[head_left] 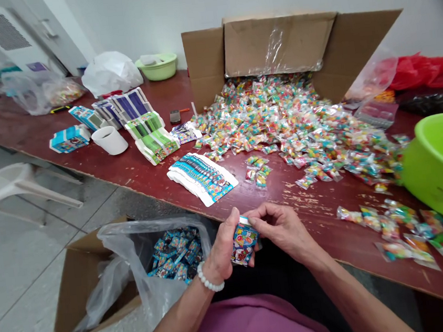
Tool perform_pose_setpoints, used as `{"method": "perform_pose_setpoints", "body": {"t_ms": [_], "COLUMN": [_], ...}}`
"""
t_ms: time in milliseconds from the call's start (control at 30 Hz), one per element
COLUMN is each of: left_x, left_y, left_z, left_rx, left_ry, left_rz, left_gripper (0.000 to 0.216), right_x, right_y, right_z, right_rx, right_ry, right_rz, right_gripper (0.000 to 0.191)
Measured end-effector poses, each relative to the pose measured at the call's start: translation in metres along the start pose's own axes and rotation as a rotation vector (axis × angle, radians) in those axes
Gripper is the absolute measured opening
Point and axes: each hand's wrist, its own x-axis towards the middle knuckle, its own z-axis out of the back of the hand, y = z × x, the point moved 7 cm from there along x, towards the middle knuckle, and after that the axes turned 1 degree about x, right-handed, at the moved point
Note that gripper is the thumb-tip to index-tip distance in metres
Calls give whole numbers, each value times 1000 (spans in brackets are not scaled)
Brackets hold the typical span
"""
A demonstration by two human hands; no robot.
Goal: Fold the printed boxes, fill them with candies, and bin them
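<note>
A small blue printed candy box (244, 242) is held upright in front of my body, at the table's near edge. My left hand (224, 247), with a white bead bracelet on its wrist, wraps around the box from the left. At the box's white top flap, my right hand (279, 226) pinches with thumb and index finger. Beyond my hands, a fanned stack of flat blue cartons (207, 178) lies on the red table. Several small candy packets (259, 172) sit just right of that stack.
A large heap of candy packets (280, 123) spills from an open cardboard box (272, 44). A green basin (439, 164) stands at right. On the floor, a plastic-lined carton (72, 292) holds many filled blue boxes (177, 255). Carton stacks (150, 134) and a white roll (110, 140) stand at left.
</note>
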Motion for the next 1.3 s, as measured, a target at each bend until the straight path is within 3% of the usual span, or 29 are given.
{"method": "perform_pose_setpoints", "body": {"t_ms": [100, 267, 433, 533, 667, 767, 833, 967, 1100, 1200, 1300], "left_x": [0, -1, 1, -8, -37, -53, -55, -29, 15, 27, 16], "left_y": [2, 1, 5, -1, -16, -29, -44, -79, -92, -91, -98], "left_z": [1, 2, 10, 42, 116, 150, 146, 104, 91, 96, 98], "left_rx": [15, -102, -114, 93, 654, 1081, 1227, 1381, 1628, 1722, 1689], "left_ry": [13, -7, -60, -164, -450, -616, -687, -708, -732, -738, -799], "left_rz": [-6, 41, 22, -94, -217, -280, -428, -757, -648, -563, -551], "left_gripper": [77, 55, 44, 48, 46, 43, 41, 39, 51, 56, 63], "right_x": [-3, -14, -15, -1, 37, 73, 96, 126, 130, 128, 123], "right_y": [0, 15, 4, -3, -9, -13, -13, -15, -22, -24, -26], "right_z": [-1, -6, -17, -16, 25, 34, 25, 5, 0, 8, 12], "right_rx": [-37, -222, -355, -423, -544, -679, -737, -845, -927, -685, -409], "right_ry": [26, 49, 23, 68, -202, -256, -251, -305, -367, -441, -389], "right_rz": [23, 282, 363, 368, 270, 216, 217, 150, 35, 43, 72], "right_gripper": [20, 20, 8, 10, 19, 23, 23, 39, 42, 36, 26]}}
